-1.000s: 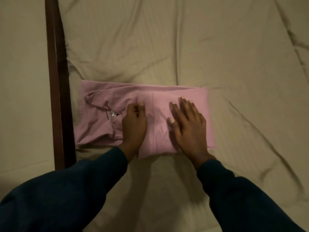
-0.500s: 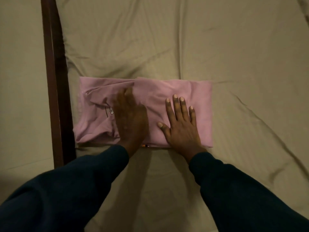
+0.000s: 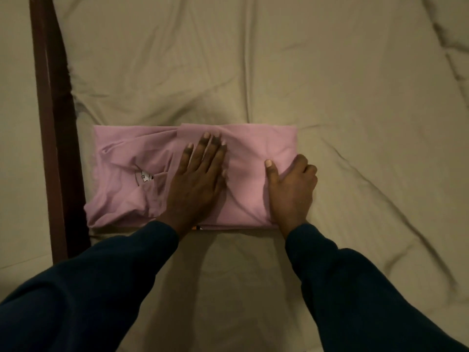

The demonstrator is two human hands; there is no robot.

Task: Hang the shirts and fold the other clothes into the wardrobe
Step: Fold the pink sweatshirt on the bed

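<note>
A pink garment (image 3: 256,146) lies folded into a wide rectangle on the bed, with a small white label showing on its left half. My left hand (image 3: 198,179) lies flat on the middle of it, fingers straight and pressing down. My right hand (image 3: 291,189) is at the garment's right end, thumb on top and fingers curled round the edge, gripping the cloth. Dark blue sleeves cover both forearms.
The beige bed sheet (image 3: 330,72) is creased and spreads wide above and to the right of the garment. A dark wooden bed rail (image 3: 50,123) runs top to bottom along the left, close to the garment's left end.
My right hand slid from flat on the garment's middle to its right end and curled round the edge. My left hand stayed flat and shifted slightly right.
</note>
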